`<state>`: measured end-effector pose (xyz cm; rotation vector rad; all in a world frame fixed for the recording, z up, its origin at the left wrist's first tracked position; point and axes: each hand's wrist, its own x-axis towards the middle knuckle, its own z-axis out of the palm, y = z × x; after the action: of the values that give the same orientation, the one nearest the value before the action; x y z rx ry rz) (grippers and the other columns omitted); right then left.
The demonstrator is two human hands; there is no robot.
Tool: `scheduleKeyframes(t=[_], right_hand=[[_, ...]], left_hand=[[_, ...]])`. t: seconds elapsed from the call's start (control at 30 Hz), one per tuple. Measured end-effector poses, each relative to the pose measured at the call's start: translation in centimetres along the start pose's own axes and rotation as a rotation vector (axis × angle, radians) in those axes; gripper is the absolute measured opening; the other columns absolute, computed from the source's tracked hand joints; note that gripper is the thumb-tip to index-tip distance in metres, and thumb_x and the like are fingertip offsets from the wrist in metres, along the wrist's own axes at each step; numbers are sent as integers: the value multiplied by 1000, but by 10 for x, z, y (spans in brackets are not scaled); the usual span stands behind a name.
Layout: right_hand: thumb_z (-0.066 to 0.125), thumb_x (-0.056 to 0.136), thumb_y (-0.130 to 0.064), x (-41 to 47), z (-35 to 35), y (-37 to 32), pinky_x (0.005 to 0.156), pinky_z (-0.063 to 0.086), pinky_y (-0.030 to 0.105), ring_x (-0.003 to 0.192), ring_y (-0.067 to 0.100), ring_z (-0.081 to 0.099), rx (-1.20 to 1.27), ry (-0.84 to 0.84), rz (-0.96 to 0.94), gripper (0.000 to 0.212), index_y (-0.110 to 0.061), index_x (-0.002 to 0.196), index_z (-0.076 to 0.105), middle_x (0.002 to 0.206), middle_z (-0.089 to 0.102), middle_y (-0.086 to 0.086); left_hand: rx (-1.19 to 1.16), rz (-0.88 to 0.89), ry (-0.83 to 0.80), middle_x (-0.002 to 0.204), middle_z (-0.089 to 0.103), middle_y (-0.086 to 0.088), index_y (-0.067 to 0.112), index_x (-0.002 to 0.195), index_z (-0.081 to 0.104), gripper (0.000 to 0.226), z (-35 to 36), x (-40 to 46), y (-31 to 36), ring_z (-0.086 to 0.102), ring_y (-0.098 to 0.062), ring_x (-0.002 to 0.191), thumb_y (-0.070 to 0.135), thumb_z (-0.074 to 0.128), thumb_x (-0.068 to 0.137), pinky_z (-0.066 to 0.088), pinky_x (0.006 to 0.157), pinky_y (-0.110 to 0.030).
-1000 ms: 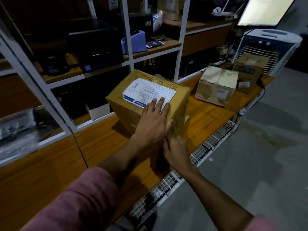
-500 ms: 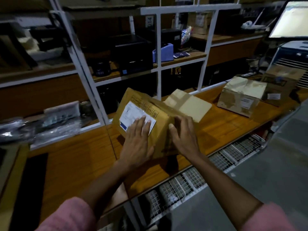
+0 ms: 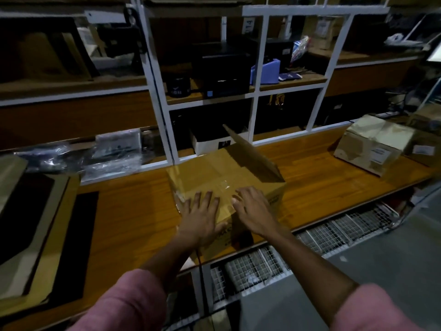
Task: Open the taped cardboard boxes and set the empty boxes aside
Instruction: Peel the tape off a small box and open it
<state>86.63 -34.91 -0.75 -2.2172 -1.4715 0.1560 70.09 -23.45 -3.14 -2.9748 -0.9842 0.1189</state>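
Note:
A brown cardboard box (image 3: pixel 214 170) lies on the wooden bench (image 3: pixel 133 211) right in front of me, its upper face sealed with clear tape (image 3: pixel 224 185). One loose flap (image 3: pixel 253 156) sticks up at its far right side. My left hand (image 3: pixel 201 217) lies flat on the near left part of the top, fingers spread. My right hand (image 3: pixel 250 207) rests on the near right part, fingers bent at the tape seam. Two more taped boxes, a pale one (image 3: pixel 374 144) and another (image 3: pixel 427 137) behind it, sit at the far right of the bench.
White-framed shelving (image 3: pixel 259 87) with black devices and a blue item (image 3: pixel 265 72) rises behind the bench. Plastic-wrapped packs (image 3: pixel 78 156) lie at the back left. Flat cardboard with dark sheets (image 3: pixel 35 225) covers the left end. Wire racks (image 3: pixel 310 244) hang under the bench edge.
The box has been rolled over: the labelled face is out of sight and a taped face is on top. Both hands shifted onto that face, and the view swung left.

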Motion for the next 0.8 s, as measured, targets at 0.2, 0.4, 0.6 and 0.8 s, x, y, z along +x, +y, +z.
scheduleKeyframes(t=[0.2,0.4,0.6,0.8], right_hand=[[37,104,-49,12,17,-8,115,28,44,140,27,34,-166,-75,13,48,-20,140,51,152,41,8],[11,94,-69,19,37,-29,120,9,50,151,30,18,-278,-166,71,69,-41,155,26,168,19,-2],[17,98,-72,18,67,-97,114,18,56,148,37,20,-353,-200,36,63,-44,155,23,167,22,2],[19,99,-69,13,82,-142,109,25,59,138,40,32,-407,-180,5,61,-35,149,30,155,35,12]], left_hand=[[-23,70,-85,172,-9,-6,25,163,0,85,-7,-7,-42,-10,-37,157,72,28,98,2,124,-63],[-46,52,-130,172,-3,-8,24,162,5,82,-12,-32,-103,-5,-39,156,70,29,98,3,123,-64],[-137,-175,30,145,37,-11,23,132,41,57,-12,-49,-135,32,-36,138,64,24,96,29,110,-68],[-121,-343,168,140,39,-18,17,131,41,51,-3,-46,-136,35,-37,134,53,30,97,28,109,-70]])
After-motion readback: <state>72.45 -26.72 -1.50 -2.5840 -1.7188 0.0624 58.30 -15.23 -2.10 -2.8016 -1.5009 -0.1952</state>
